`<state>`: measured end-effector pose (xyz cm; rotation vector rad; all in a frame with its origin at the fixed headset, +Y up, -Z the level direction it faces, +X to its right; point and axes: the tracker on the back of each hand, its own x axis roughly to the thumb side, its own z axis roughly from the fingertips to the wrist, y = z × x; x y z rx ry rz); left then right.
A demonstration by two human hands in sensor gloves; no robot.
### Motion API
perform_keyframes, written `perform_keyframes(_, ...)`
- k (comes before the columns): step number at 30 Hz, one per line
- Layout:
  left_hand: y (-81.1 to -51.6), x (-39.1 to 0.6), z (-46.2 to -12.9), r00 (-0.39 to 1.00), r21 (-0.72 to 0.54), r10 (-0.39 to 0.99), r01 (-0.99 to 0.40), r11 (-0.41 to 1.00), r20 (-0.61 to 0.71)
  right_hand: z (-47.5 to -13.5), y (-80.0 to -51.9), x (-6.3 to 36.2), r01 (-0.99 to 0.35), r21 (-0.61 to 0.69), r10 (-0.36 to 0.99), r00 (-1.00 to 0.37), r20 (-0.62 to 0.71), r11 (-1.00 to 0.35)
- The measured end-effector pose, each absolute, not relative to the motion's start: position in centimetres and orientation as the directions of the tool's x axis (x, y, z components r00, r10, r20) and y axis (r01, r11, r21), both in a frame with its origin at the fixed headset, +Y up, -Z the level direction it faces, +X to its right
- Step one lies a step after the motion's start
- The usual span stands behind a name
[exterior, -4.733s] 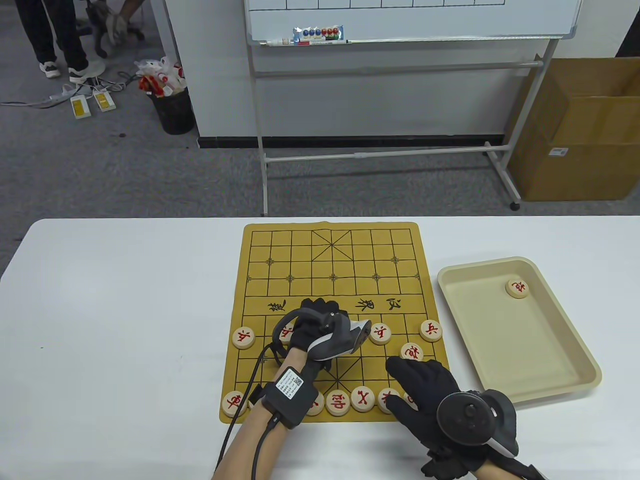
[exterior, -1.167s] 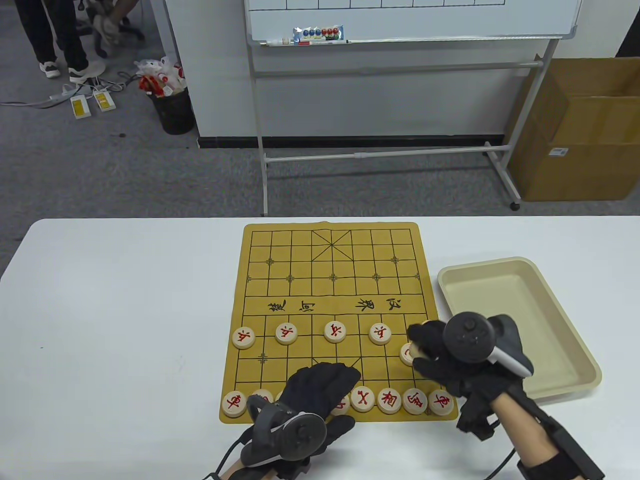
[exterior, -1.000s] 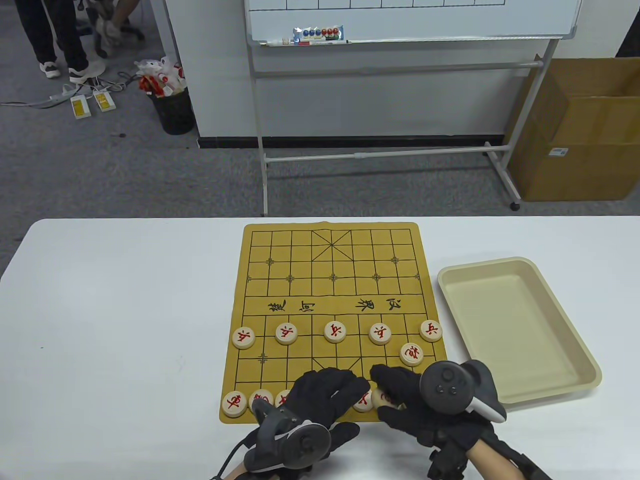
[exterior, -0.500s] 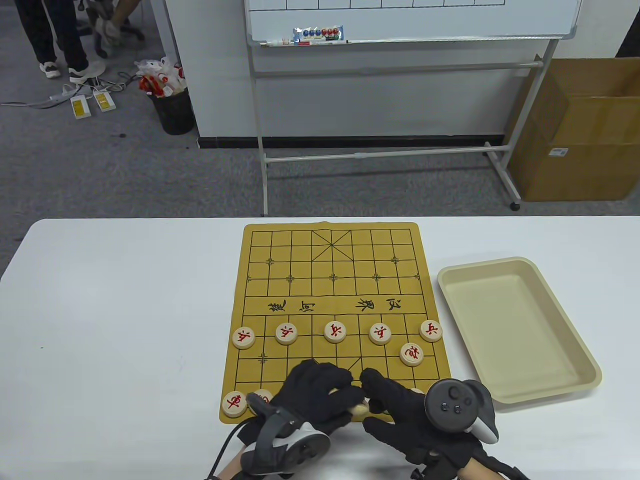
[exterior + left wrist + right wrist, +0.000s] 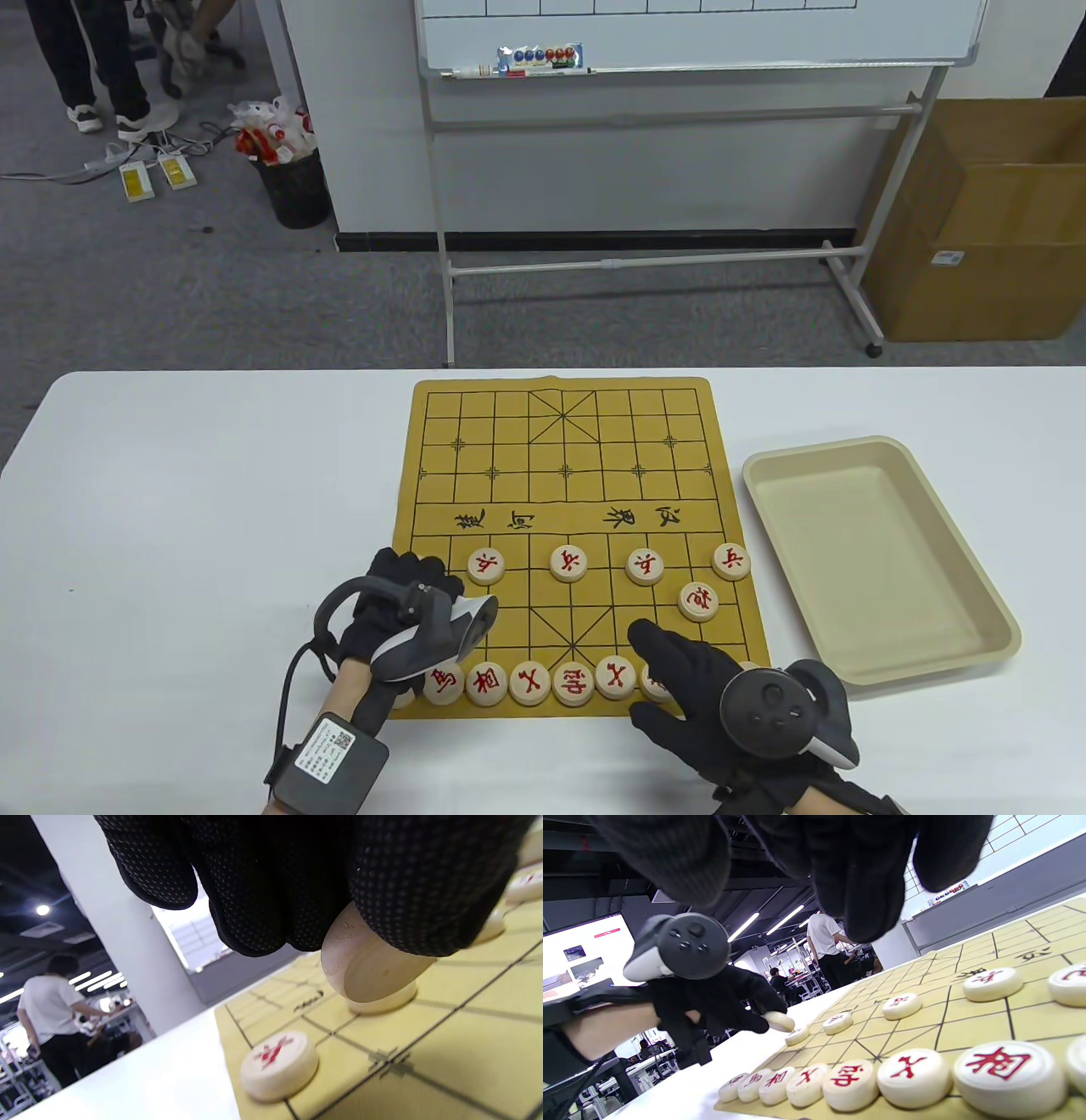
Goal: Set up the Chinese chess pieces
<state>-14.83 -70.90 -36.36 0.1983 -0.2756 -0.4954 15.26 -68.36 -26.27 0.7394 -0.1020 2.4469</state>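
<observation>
The yellow board (image 5: 560, 458) carries red-lettered wooden pieces: a soldier row (image 5: 568, 563), a cannon (image 5: 698, 601) and a bottom row (image 5: 528, 683). My left hand (image 5: 411, 581) hovers over the board's left side. In the left wrist view its fingers (image 5: 271, 899) pinch a tilted piece (image 5: 369, 963) just above the board, near the edge soldier (image 5: 280, 1065). The right wrist view also shows that held piece (image 5: 778, 1021). My right hand (image 5: 657, 675) is spread, empty, over the right end of the bottom row, hiding the pieces there.
An empty beige tray (image 5: 874, 552) sits right of the board on the white table (image 5: 212, 509). A whiteboard stand (image 5: 645, 263) and a cardboard box (image 5: 984, 221) are beyond the far edge.
Half a second ago both hands met over the bottom row with a piece between them. My left hand has since moved up and left with a piece. The tray's last piece is gone.
</observation>
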Motion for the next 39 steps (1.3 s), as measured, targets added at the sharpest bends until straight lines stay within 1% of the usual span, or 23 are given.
perform_keyframes(5,-72.5,-14.5,-37.5,0.835,0.217,-0.504,0.462,0.860,0.221,-26.3,-68.5,15.3,-0.546,0.097,0.509,-0.683,0.524,-0.832)
perform_keyframes(10,-73.8,-14.4,-37.9,0.800,0.230,-0.559,0.515,0.826,0.219,-26.2,-68.5,15.3,-0.541,0.100,0.506,-0.684,0.526,-0.835)
perform_keyframes(14,-74.2,-14.3,-37.8,0.780,0.248,-0.582,0.532,0.810,0.229,-26.2,-68.5,15.2,-0.537,0.102,0.503,-0.685,0.526,-0.838)
perform_keyframes(22,-74.5,-14.4,-37.7,0.780,0.246,-0.575,0.524,0.816,0.247,-26.3,-68.5,15.2,-0.538,0.101,0.506,-0.690,0.518,-0.837)
perform_keyframes(28,-74.8,-14.5,-38.0,0.775,0.223,-0.581,0.538,0.813,0.248,-26.3,-68.6,15.1,-0.529,0.106,0.502,-0.694,0.516,-0.842)
perform_keyframes(30,-75.0,-14.4,-38.1,0.769,0.196,-0.588,0.554,0.809,0.251,-26.3,-68.6,15.1,-0.530,0.107,0.502,-0.694,0.515,-0.842)
perform_keyframes(32,-74.6,-14.4,-37.9,0.775,0.209,-0.583,0.545,0.812,0.243,-26.3,-68.6,15.1,-0.531,0.106,0.503,-0.694,0.515,-0.841)
perform_keyframes(34,-73.8,-14.4,-37.8,0.801,0.222,-0.551,0.508,0.832,0.233,-26.3,-68.6,15.1,-0.533,0.102,0.504,-0.696,0.512,-0.840)
perform_keyframes(36,-72.3,-14.1,-37.3,0.841,0.258,-0.495,0.440,0.860,0.219,-26.3,-68.5,15.2,-0.535,0.086,0.499,-0.704,0.505,-0.841)
perform_keyframes(39,-69.7,-13.1,-36.1,0.898,0.303,-0.376,0.301,0.904,0.231,-26.4,-68.4,15.4,-0.550,0.059,0.504,-0.710,0.492,-0.833)
